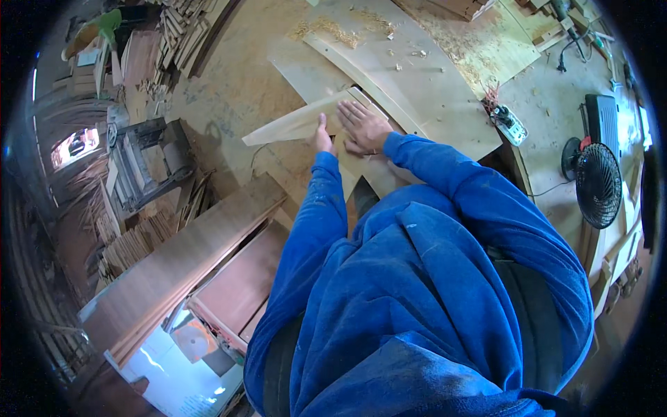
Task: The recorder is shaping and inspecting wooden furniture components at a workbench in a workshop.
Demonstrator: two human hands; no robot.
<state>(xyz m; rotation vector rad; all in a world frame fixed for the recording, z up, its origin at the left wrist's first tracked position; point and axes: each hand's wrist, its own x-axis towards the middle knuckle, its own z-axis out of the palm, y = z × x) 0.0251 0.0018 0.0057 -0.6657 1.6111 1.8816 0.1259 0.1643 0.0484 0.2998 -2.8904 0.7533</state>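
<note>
A pale, tapered wooden board [281, 126] lies across the work surface in front of me, its narrow end pointing left. My left hand [323, 137] grips its near edge, thumb up on top and the fingers mostly hidden below. Beside it, my right hand [366, 125] presses on the board's right part with the fingers stretched out flat. Just beyond the board, a long, slightly curved wooden strip [361, 78] lies on a larger pale sheet [438, 104].
Wood shavings [330, 29] are scattered at the far side. To the right are a power strip [511, 125], a black fan [599, 184] and a dark tool case [602, 121]. A dusty machine [146, 163], a long brown plank [187, 254] and stacked wood pieces [149, 243] stand at left.
</note>
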